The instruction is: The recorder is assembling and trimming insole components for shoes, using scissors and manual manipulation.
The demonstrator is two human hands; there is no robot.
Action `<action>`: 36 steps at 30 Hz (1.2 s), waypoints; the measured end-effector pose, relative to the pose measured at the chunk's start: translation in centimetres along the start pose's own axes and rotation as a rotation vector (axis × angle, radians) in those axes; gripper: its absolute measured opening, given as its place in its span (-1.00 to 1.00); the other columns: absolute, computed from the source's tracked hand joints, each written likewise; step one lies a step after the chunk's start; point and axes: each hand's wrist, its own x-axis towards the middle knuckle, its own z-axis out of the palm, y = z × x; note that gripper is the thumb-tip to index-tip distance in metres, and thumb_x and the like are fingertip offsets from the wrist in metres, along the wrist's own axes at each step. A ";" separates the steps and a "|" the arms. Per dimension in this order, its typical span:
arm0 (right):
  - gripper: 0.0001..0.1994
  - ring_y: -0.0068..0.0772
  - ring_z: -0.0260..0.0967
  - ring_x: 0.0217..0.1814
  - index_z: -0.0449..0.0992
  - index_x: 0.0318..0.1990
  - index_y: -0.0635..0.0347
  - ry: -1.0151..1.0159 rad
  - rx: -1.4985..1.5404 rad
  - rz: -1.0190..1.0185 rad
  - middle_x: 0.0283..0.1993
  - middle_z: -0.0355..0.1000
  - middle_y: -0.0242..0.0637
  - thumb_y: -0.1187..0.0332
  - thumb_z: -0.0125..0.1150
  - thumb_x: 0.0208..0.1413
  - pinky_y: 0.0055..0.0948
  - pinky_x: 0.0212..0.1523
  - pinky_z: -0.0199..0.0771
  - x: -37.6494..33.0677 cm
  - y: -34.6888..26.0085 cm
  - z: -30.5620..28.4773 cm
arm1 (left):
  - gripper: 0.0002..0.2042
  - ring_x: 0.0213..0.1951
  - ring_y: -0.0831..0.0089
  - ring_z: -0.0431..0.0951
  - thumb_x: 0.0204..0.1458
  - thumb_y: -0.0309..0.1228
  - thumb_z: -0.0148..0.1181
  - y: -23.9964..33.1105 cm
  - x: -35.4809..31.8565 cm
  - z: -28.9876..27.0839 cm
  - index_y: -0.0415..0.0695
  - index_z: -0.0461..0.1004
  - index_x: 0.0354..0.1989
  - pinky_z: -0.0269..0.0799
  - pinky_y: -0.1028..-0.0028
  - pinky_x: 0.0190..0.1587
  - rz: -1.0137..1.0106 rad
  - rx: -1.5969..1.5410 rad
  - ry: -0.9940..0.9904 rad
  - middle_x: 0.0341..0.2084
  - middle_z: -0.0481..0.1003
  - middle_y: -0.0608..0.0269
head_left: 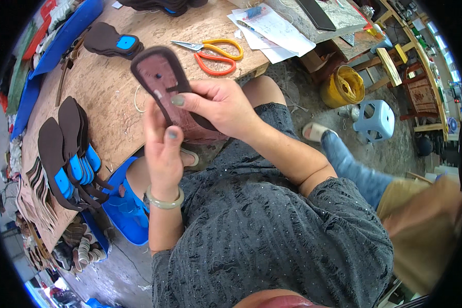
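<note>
An insole (156, 71) with a pinkish-brown face and a dark brown rim is held up tilted over the table's near edge. A small hole and a dark strip show on its face. My right hand (218, 105) grips its right edge, thumb pressed on the face and fingers mostly behind. My left hand (162, 154) is at its lower left edge, fingers curled along the rim and thumb raised near the lower end; it is slightly blurred. Beyond the hands lie orange-and-yellow-handled scissors (213, 57), blades parted.
Dark insoles with blue patches lie stacked on the wooden table (105, 102): one pile (108, 41) behind, another (69, 149) at left. Papers (277, 33) lie at the back right. A blue bin (131, 220) stands below. At right are a yellow bucket (329, 90), a stool (374, 120) and a blurred person (421, 226).
</note>
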 end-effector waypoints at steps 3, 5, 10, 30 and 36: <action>-0.76 -0.75 0.24 -0.49 0.55 -0.23 0.32 -0.051 -0.016 0.008 -0.47 0.41 -0.46 0.29 0.23 0.09 -0.63 -0.49 0.29 -0.1 1.4 -0.7 | -0.58 0.10 0.45 0.33 0.26 -0.31 -0.11 -0.1 -0.3 0.7 -0.29 0.16 0.21 0.23 0.46 0.13 -0.240 -0.178 0.037 0.08 0.33 0.15; -0.74 -0.73 0.25 -0.47 0.54 -0.20 0.30 -0.021 -0.130 -0.116 -0.38 0.37 -0.47 0.28 0.25 0.07 -0.63 -0.45 0.31 0.5 1.5 -1.0 | -0.67 -0.07 0.50 0.47 0.26 -0.36 -0.12 -0.6 0.3 0.7 -0.25 0.27 0.13 0.38 0.51 -0.02 -0.307 -0.303 0.072 -0.07 0.44 0.21; -0.58 -0.52 0.37 -0.04 0.41 0.02 0.39 -0.099 0.153 0.029 -0.07 0.45 -0.27 0.15 -0.01 0.25 -0.46 -0.08 0.37 3.0 0.7 -3.5 | -0.66 -0.18 0.34 0.56 0.25 -0.33 -0.09 -0.2 0.3 -0.1 -0.26 0.27 0.11 0.50 0.39 -0.11 -0.520 -0.498 -0.051 -0.14 0.49 0.03; -0.39 -0.08 0.48 -0.09 0.31 0.11 0.47 -0.542 0.027 -0.211 -0.04 0.42 0.17 0.02 0.08 0.14 -0.28 -0.07 0.53 1.7 -7.9 1.3 | -0.55 0.01 0.33 0.45 0.20 -0.23 0.01 3.3 -1.7 -1.0 -0.29 0.21 0.15 0.37 0.35 0.06 -0.187 -0.100 -0.003 -0.02 0.42 0.07; -0.69 -0.08 0.35 0.04 0.50 -0.13 -0.28 -0.715 -0.527 -1.387 0.01 0.46 -0.28 -0.01 0.18 -0.06 -0.02 0.04 0.29 2.8 -10.5 2.5 | -0.05 0.21 0.15 0.24 -0.01 0.42 -0.41 4.6 -1.8 -3.2 -0.25 0.04 0.27 0.16 0.20 0.23 -0.572 -0.581 -0.076 0.17 0.23 -0.03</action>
